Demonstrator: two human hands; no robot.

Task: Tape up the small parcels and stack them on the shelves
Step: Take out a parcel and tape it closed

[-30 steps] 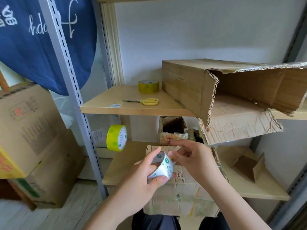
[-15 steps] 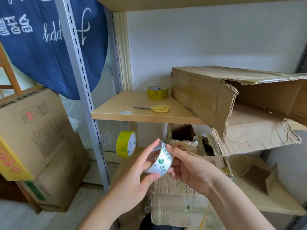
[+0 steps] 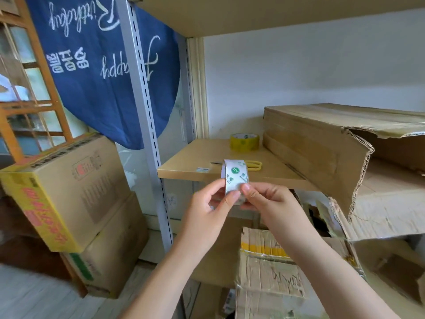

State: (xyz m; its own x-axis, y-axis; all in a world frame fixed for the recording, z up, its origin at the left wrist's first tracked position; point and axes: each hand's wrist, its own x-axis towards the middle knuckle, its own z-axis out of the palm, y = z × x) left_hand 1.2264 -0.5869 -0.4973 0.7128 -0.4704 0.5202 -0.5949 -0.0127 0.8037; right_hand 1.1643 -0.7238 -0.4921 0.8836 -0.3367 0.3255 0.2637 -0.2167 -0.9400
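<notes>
Both hands, left hand (image 3: 210,203) and right hand (image 3: 268,202), pinch the white tape roll (image 3: 235,178) before the wooden shelf (image 3: 197,157). Yellow tape (image 3: 245,142), scissors (image 3: 253,165) and a torn box (image 3: 322,143) sit there

We're getting only one view, a wide-angle head cam, looking fwd and slightly down into the shelf unit (image 3: 230,173) from close range. It's sitting just behind both hands, w/ the tape roll (image 3: 234,178) near frame centre, so there's no overlap to compare.
</notes>
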